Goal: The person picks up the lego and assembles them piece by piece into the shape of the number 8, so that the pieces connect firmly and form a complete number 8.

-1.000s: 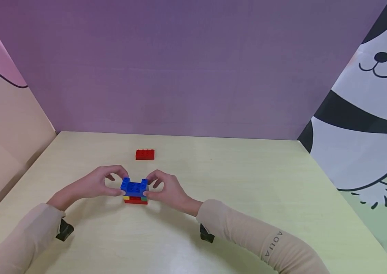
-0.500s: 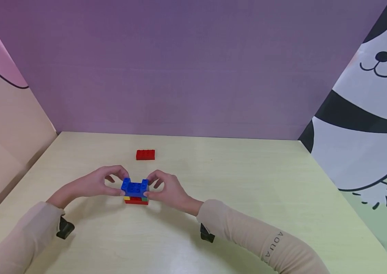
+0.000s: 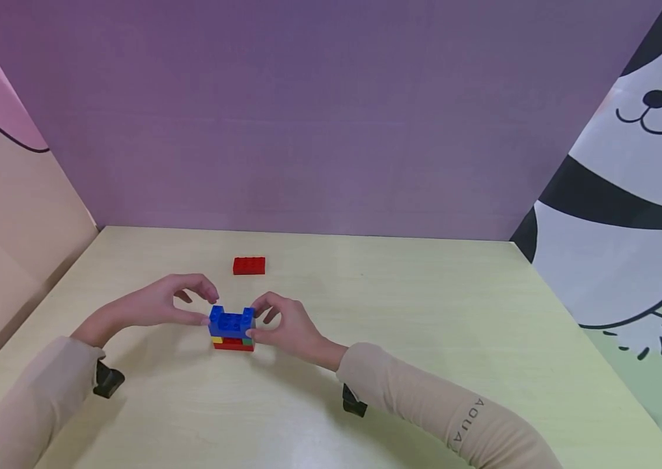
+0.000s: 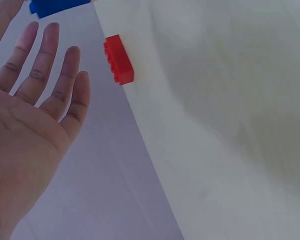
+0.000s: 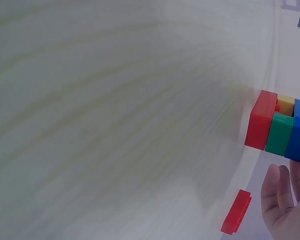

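Note:
A small stack of toy building bricks stands on the table, topped by a long blue brick (image 3: 230, 324) with a smaller blue brick at each end. Beneath it are a yellow brick (image 3: 216, 339) at the left and a green brick (image 5: 279, 134) at the right, with a red brick (image 3: 234, 347) lowest. My right hand (image 3: 292, 329) pinches the stack's right end between thumb and fingers. At the left end, my left hand (image 3: 169, 303) has its fingers lifted off and spread; its thumb tip lies close to the blue brick, and touching cannot be told.
A loose red brick (image 3: 249, 266) lies behind the stack, toward the back of the pale wooden table (image 3: 413, 312). A purple panel (image 3: 307, 117) rises along the table's back edge, with printed panels at both sides.
My left hand has let go of the stack's left end and moved slightly up and to the left. The right hand and the stack stay where they were.

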{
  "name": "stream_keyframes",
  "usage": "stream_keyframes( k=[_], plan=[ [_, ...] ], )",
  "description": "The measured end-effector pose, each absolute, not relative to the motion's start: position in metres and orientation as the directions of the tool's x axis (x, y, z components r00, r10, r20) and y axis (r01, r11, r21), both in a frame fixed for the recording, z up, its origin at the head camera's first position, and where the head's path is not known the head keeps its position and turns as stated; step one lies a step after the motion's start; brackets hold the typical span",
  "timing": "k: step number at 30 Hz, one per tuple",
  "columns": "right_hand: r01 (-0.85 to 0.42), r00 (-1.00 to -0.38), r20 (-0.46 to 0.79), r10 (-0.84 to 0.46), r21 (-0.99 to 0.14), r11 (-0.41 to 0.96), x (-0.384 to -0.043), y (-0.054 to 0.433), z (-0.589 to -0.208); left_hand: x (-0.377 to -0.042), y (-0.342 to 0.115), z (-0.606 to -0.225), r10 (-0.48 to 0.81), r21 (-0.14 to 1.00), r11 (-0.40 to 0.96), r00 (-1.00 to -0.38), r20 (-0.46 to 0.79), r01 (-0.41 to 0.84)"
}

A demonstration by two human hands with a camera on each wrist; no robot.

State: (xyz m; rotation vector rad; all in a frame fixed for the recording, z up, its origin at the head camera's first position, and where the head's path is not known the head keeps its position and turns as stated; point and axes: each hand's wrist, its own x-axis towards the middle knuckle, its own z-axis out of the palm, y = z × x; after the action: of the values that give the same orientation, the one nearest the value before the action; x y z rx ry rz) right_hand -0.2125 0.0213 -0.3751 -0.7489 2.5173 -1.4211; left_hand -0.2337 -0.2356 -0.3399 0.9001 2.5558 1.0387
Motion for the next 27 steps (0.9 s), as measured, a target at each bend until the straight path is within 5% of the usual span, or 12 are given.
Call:
stream_keyframes(
  k=[27],
  plan=[
    [-0.348,-0.863,0.107,-0.493,-0.835,0.427,-0.212,0.021,-0.375,-0.269,-0.242,-0.36,0.459,0.67,0.657,-0.888,0.009,0.346]
  ],
)
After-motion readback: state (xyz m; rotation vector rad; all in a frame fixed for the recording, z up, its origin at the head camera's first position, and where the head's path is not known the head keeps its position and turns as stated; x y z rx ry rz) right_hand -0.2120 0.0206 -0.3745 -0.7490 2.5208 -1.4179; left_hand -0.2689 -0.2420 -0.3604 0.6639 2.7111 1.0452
